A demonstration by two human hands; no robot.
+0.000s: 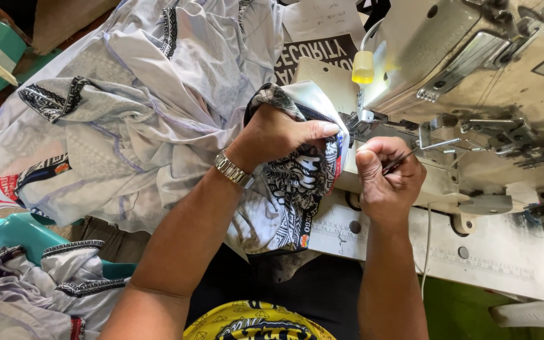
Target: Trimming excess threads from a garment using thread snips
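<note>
A person sits at an industrial sewing machine [467, 69], seen from above their own head. The left hand [281, 135] is closed in a fist around a bunched fold of a white garment [158, 119] with black patterned trim, pressing it against the machine's needle area [357, 119]. The right hand [388, 176] is closed too, pinching a thin dark metal tool [401, 162], probably tweezers or snips, whose tip points towards the needle.

The step in hand looks like threading or clearing thread at the needle while the cloth is held ready. It calls for a steady, fine pinch from the right hand and a firm hold from the left so the fabric does not slip.

The garment is soft, thin and crumpled, spilling leftward over the tabletop [498, 264]. The machine is hard, cream-painted metal, worn and grimy, with steel levers and a small yellow plastic cap [362, 67]. A metal link watch [233, 169] circles the left wrist. More matching garments [39, 283] lie heaped at lower left.
</note>
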